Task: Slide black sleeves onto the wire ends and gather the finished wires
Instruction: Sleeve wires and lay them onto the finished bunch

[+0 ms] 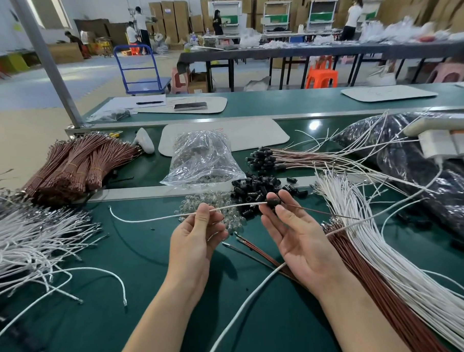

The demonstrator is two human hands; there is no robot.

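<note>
My left hand (199,235) pinches a thin white wire (147,219) that runs left over the green bench. My right hand (300,234) grips a black sleeve (274,202) between thumb and fingertips; the white wire's end enters it from the left and a thin brown wire (320,210) leaves it to the right. Loose black sleeves (255,188) lie in a heap just beyond my hands. Finished wires with black sleeves (264,158) lie gathered further back, ends pointing left.
White wires (24,246) pile at left; white and brown wires (375,262) fan out at right. Bundled brown wires (73,166) sit at back left. A clear bag (203,158), small glass bulbs (211,203) and a dark plastic bag (424,167) crowd the bench.
</note>
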